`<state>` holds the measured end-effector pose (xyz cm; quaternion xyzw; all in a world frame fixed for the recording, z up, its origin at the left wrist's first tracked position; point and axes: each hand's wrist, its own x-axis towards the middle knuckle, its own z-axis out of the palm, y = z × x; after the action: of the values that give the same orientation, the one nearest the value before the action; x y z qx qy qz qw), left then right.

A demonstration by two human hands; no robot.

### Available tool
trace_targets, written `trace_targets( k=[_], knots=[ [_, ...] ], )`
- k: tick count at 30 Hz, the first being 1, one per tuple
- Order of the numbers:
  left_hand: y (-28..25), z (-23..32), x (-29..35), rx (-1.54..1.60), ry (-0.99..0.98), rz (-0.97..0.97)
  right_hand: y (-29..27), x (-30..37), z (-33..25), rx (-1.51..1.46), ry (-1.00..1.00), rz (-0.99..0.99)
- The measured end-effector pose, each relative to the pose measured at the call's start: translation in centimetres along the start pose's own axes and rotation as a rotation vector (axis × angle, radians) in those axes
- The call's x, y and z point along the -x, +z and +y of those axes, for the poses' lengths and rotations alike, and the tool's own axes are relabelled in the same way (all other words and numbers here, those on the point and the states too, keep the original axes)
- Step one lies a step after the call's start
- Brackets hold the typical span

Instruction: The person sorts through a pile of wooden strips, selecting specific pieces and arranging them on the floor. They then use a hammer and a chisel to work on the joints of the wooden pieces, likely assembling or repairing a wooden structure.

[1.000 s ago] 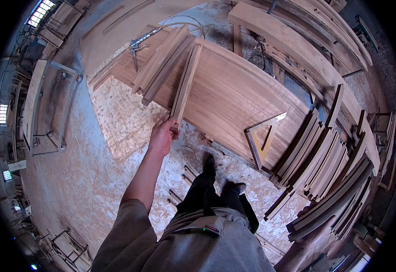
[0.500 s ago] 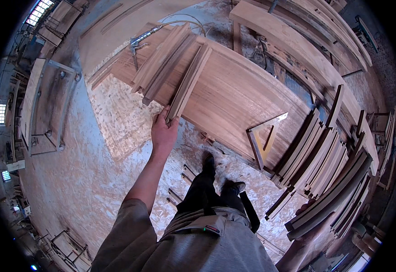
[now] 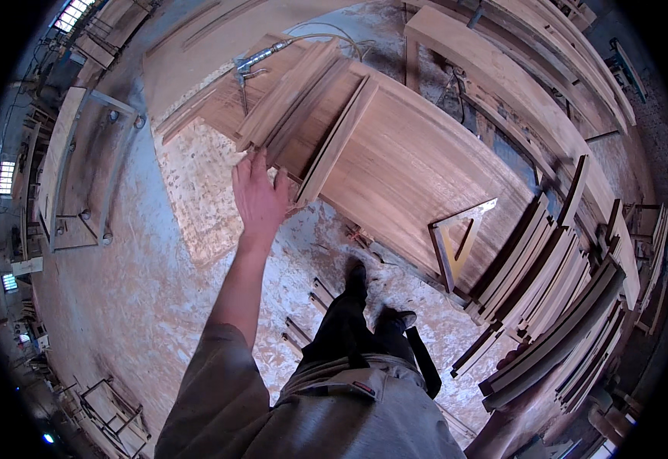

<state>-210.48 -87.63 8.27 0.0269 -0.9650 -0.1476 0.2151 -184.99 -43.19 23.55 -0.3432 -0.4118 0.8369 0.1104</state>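
My left hand (image 3: 260,195) is at the near ends of the wooden mouldings (image 3: 296,96) on the left of a brown wood panel (image 3: 418,145). Its fingers and thumb are apart, the fingertips by the end of the moulding. Just right of it a single wooden strip (image 3: 338,141) lies across the panel, apart from the hand. At the right, my right hand (image 3: 511,355) is mostly hidden behind a long dark-edged wooden strip (image 3: 552,336); its fingers curl at the strip's edge. A triangular try square (image 3: 456,241) rests on the panel's right part.
Several stacked strips (image 3: 529,256) lie over the panel's right end. An air blow gun (image 3: 254,63) with a hose lies at the back left. Long boards (image 3: 495,84) stand on a rack beyond. A pale board (image 3: 196,199) lies under the panel's left. Short strips (image 3: 297,330) are on the floor.
My left hand has let go of the single strip and moved left to the ends of the neighbouring mouldings. That strip stays on the panel. My right hand looks nearly unmoved.
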Motion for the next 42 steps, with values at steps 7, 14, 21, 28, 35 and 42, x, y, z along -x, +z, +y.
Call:
trace_targets(
  k=[7,14,21,28,35,42],
  knots=[
    [1.0,-1.2,-2.2,-0.162,-0.101,-0.195,1.8,0.3,0.4,0.059,-0.024,0.070],
    [1.3,-1.4,-0.4,0.054,-0.104,-0.118,1.1,0.7,0.2,0.026,-0.023,0.070],
    [1.0,-3.0,0.4,1.148,-0.909,-0.464,1.1,0.5,0.3,0.044,-0.010,0.069],
    [0.9,-2.6,0.2,1.283,-0.946,-0.493,1.0,0.5,0.8,0.013,0.001,0.088],
    [1.9,-2.0,0.4,1.050,-0.648,-0.548,0.1,0.4,0.6,0.024,0.032,0.146],
    [1.6,1.8,0.1,0.103,-0.051,-0.310,-0.9,1.0,0.7,-0.062,0.036,0.060]
  ],
)
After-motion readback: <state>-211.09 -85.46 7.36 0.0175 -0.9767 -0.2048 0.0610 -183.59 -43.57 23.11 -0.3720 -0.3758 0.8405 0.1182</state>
